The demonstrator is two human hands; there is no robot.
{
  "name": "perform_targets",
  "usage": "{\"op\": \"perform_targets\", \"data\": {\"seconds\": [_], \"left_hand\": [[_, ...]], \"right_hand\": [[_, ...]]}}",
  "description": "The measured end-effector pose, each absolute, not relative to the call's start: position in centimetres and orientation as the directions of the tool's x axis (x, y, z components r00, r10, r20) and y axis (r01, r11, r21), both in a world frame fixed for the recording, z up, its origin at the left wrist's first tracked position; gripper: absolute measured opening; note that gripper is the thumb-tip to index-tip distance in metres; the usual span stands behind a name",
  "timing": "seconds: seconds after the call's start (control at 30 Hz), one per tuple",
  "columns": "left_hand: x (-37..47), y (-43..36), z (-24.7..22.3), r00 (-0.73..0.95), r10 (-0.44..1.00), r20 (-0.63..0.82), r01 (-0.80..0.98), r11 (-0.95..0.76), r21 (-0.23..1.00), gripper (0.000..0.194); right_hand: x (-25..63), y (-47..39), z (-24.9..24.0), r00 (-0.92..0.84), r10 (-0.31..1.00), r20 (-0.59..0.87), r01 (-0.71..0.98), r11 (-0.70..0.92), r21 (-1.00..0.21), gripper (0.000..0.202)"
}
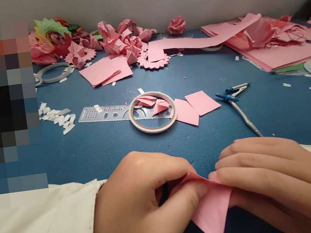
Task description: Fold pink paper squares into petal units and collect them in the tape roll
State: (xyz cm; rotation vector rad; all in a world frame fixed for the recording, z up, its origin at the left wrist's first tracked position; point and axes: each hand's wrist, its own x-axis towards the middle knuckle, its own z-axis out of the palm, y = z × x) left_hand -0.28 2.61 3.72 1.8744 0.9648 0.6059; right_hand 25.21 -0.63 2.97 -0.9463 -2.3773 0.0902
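Near the bench's [105,153] front edge, the pink paper [213,210], seemingly light, soft and easily creased, is pinched by the left hand [147,205] and right hand [275,177], best held at its folded edges, before the tape roll [156,130].

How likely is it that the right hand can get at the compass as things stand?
Probably yes: the compass lies just beyond the right hand, with nothing on top of it. That hand's fingers are on the pink paper, though, so it may need to let go first.
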Motion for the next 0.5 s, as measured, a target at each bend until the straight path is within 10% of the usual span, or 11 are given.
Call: {"op": "perform_targets", "data": {"seconds": [0.5], "left_hand": [[-0.44,2.68,4.01,0.584,0.811,0.042,0.419,-0.345,0.84,0.029]], "right_hand": [[25.08,-0.21,1.75,-0.581,0.594,0.556,0.57,0.785,-0.243,0.033]]}}
